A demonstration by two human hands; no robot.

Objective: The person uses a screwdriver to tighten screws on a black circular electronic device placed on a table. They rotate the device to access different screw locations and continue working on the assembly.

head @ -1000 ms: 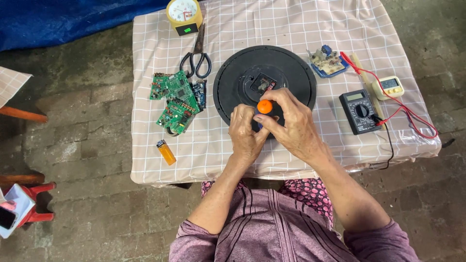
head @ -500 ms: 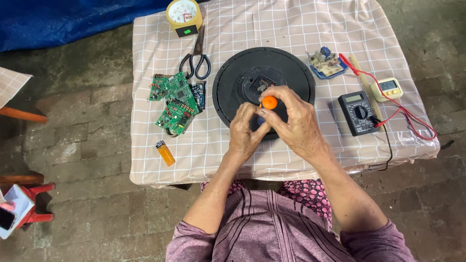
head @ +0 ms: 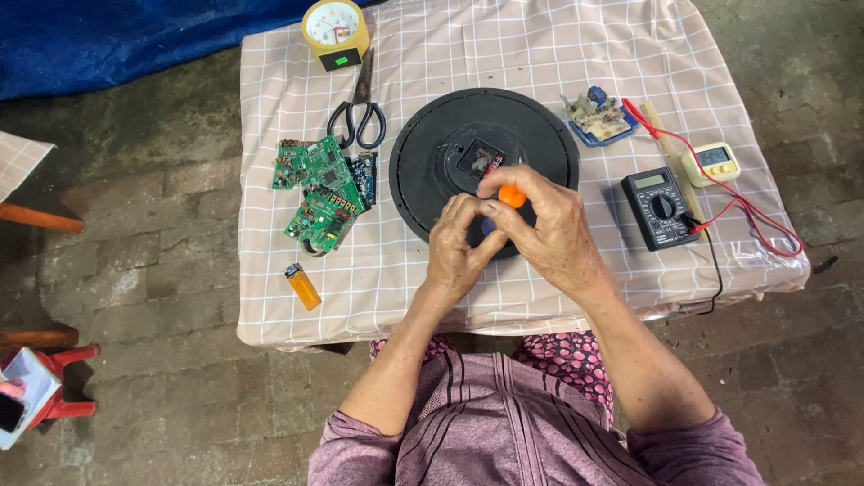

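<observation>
The round black plastic disc (head: 423,162) looks matt and smooth; the checked beige tablecloth (head: 540,45) is soft woven cloth; the black-handled scissors (head: 360,112) show dull metal blades; the orange plastic lighter (head: 303,286) gleams translucent; the brick floor (head: 153,270) is rough.

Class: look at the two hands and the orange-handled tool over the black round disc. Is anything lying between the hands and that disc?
Nothing visible: right hand and left hand meet at the orange-handled tool, directly over the black disc.

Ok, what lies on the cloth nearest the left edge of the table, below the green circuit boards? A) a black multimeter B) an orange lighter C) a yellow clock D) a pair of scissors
B: the orange lighter lies alone on the checked cloth, just below the green circuit boards and left of the left hand.
</observation>
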